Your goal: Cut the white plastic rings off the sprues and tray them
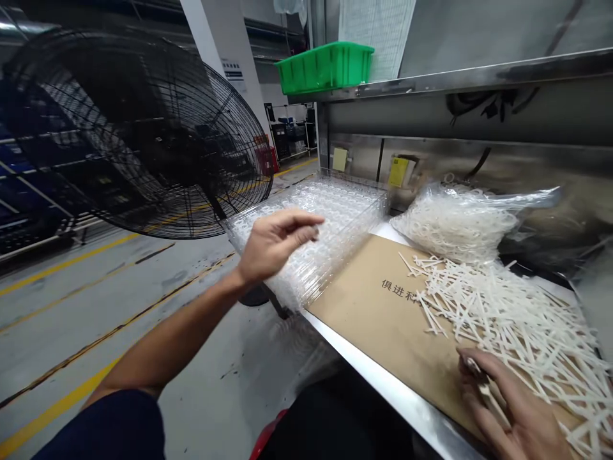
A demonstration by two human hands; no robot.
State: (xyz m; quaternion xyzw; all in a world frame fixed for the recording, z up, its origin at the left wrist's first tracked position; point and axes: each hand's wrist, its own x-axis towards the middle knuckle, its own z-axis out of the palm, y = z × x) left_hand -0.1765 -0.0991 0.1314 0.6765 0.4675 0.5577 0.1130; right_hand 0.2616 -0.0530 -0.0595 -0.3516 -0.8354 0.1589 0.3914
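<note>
My left hand [278, 244] hovers over a stack of clear plastic trays [316, 217] with many moulded pockets. Its thumb and fingers point right, a gap shows between them, and I see nothing held there. My right hand [514, 402] is closed around a small metal-tipped hand tool [484, 387]; the fingers hide its exact kind. Beside that hand, a spread pile of thin whitish plastic pieces [507, 319], shaped like short sticks, lies on brown cardboard [368, 319] with printed characters.
Behind the pile sits a clear bag [460, 220] of whitish ring-like parts. A green bin [325, 67] rests on the metal shelf [460, 80] above. To the left stands a large black caged fan [158, 140], close to the trays. The bench's metal edge [383, 383] runs in front of me.
</note>
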